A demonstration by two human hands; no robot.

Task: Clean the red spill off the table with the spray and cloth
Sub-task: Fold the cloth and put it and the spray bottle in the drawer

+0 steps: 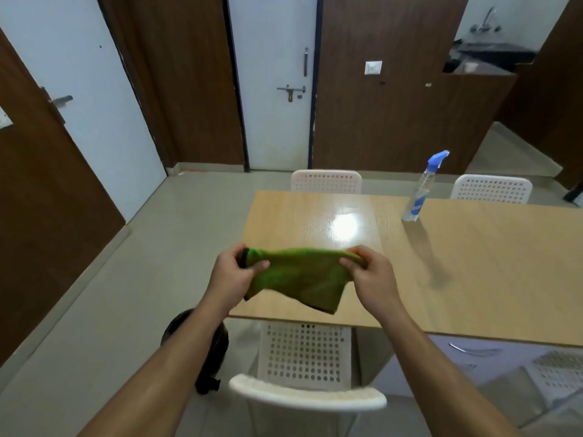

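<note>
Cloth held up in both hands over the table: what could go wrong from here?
1. No red spill shows on the table, so a stain hidden under the green cloth might get missed.
2. The spray bottle stands near the far edge; a reach by the right hand could tip it.
3. The left hand only pinches a corner, which may slip.

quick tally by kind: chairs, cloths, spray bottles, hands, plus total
white chairs: 3, two across the table, one near side
green cloth: 1, held up by left hand and right hand
spray bottle: 1, standing on the table
hands: 2
total: 7
</note>
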